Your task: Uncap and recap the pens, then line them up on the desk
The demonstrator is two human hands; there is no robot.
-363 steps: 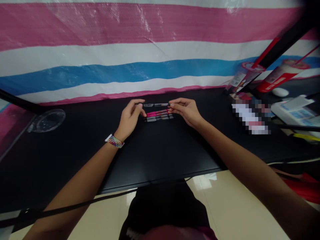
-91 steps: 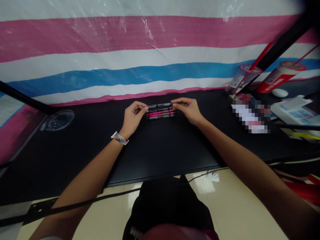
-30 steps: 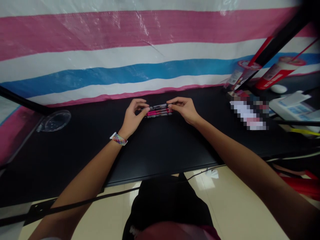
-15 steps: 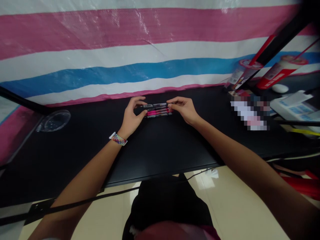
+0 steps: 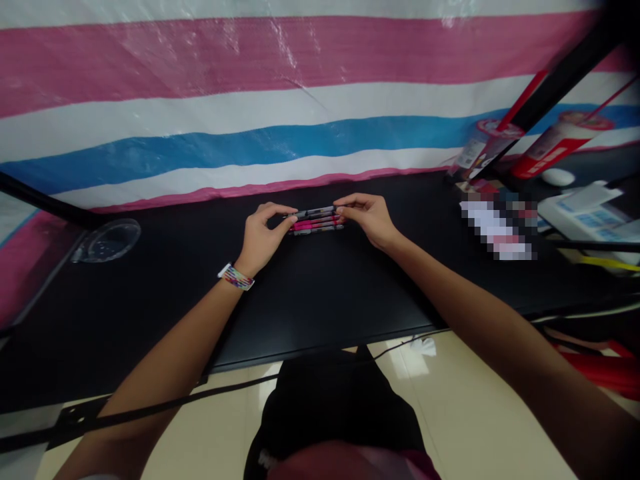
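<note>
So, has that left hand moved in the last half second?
Yes: the left hand has closed at the end of the farthest pen, its forefinger now farther below the striped sheet.

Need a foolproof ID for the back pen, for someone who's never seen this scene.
Start at the striped sheet behind the black table. Below its middle, a small group of pens runs sideways between the left hand and right hand. The back pen is the one closest to the sheet, its two ends pinched between those hands.

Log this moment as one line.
left hand: on far pen, left end; right hand: on its right end; nearer pens: on desk
</note>
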